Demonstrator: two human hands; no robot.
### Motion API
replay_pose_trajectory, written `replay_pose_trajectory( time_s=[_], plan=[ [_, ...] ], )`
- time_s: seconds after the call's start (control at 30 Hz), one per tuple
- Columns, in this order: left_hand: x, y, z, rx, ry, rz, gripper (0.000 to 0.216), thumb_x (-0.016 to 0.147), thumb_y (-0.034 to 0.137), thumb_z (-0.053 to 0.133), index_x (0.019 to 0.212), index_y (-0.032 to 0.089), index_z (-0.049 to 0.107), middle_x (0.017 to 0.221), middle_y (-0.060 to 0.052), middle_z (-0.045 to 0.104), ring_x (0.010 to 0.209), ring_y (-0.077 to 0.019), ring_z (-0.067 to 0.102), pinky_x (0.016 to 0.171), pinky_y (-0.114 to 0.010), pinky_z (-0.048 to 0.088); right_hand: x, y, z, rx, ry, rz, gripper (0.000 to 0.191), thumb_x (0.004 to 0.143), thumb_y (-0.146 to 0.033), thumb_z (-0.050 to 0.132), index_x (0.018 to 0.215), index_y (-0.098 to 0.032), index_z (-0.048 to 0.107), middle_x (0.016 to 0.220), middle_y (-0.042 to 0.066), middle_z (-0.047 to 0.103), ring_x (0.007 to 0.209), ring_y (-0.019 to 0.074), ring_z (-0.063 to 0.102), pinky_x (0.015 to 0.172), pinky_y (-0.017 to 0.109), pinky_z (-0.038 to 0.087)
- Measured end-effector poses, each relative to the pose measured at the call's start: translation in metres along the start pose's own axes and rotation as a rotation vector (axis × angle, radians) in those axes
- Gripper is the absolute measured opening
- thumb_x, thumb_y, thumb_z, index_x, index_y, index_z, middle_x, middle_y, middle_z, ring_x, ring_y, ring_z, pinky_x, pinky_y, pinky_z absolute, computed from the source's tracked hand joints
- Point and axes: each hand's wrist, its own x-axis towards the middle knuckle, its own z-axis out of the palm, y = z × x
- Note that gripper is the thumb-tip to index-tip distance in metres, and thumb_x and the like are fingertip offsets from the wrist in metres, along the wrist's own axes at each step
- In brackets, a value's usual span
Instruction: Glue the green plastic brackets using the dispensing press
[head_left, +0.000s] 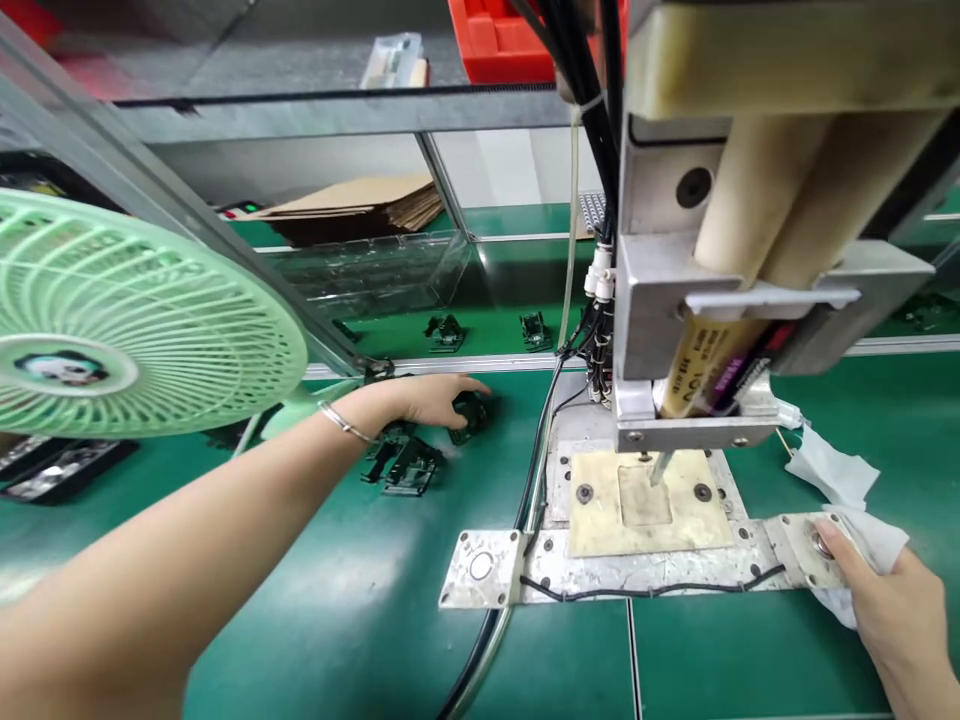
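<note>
Currently, a black frame (pixel 470 414) is pinched by the left hand (pixel 431 399).
Push button (pixel 820 547) thumbed by right hand (pixel 898 605); grip cannot be told.

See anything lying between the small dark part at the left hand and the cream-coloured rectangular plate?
Yes: black and clear cables run over the green tabletop between the small dark part at the left hand and the cream-coloured rectangular plate.
</note>
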Motion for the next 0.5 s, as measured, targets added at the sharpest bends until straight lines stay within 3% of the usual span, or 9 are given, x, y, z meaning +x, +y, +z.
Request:
replay_pose_trajectory(
  time_s=[0.1,0.17,0.23,0.33,0.43,0.5],
  plan=[
    [-0.017,0.017,0.02,-0.062,0.001,-0.042,0.053,0.052,0.049,0.079,0.097,0.021,0.077,0.105,-0.012,0.072,0.097,-0.0344,0.068,0.087,-0.039,0.055,-0.001,-0.001,0.002,0.073,-0.007,-0.057,0.043,0.044,-0.064,0.086,0.07,-0.031,0.075,0.093,0.016,0.079,0.101,0.0462,0.071,0.085,0.056,0.053],
    [-0.034,0.036,0.031,-0.122,0.024,-0.079,0.054,0.067,0.062,0.069,0.102,0.02,0.073,0.107,-0.012,0.069,0.096,-0.0314,0.067,0.075,-0.034,0.056,-0.001,0.0,0.005,0.116,-0.005,-0.127,0.05,0.047,-0.065,0.086,0.076,-0.025,0.078,0.091,0.015,0.079,0.098,0.0438,0.072,0.083,0.054,0.055],
    [-0.056,0.056,0.038,-0.283,-0.015,-0.143,0.059,0.072,0.068,0.068,0.104,0.02,0.07,0.096,-0.01,0.068,0.082,-0.0271,0.066,0.058,-0.028,0.052,0.0,0.003,0.007,0.152,-0.005,-0.204,0.058,0.049,-0.067,0.085,0.082,-0.021,0.079,0.088,0.013,0.08,0.093,0.0407,0.073,0.081,0.051,0.056],
    [-0.094,0.081,0.047,-0.65,-0.214,-0.221,0.07,0.055,0.054,0.093,0.112,0.018,0.069,0.093,-0.008,0.068,0.076,-0.0233,0.064,0.057,-0.025,0.051,0.001,0.007,0.01,0.192,-0.037,-0.244,0.06,0.052,-0.069,0.085,0.085,-0.019,0.079,0.086,0.012,0.08,0.089,0.0376,0.074,0.079,0.048,0.057],
    [-0.122,0.098,0.065,-0.816,-0.426,-0.229,0.071,0.065,0.042,0.096,0.126,0.023,0.067,0.114,-0.011,0.069,0.092,-0.0255,0.068,0.069,-0.027,0.057,0.003,0.009,0.011,0.217,-0.08,-0.238,0.058,0.057,-0.067,0.086,0.088,-0.019,0.079,0.092,0.011,0.08,0.091,0.0356,0.075,0.081,0.046,0.059],
    [-0.13,0.109,0.083,-0.886,-0.452,-0.221,0.076,0.062,0.04,0.099,0.13,0.026,0.067,0.131,-0.013,0.066,0.107,-0.0299,0.068,0.077,-0.03,0.059,0.005,0.011,0.011,0.225,-0.108,-0.237,0.058,0.059,-0.067,0.086,0.091,-0.019,0.08,0.094,0.011,0.08,0.093,0.035,0.075,0.08,0.044,0.06]
  ],
)
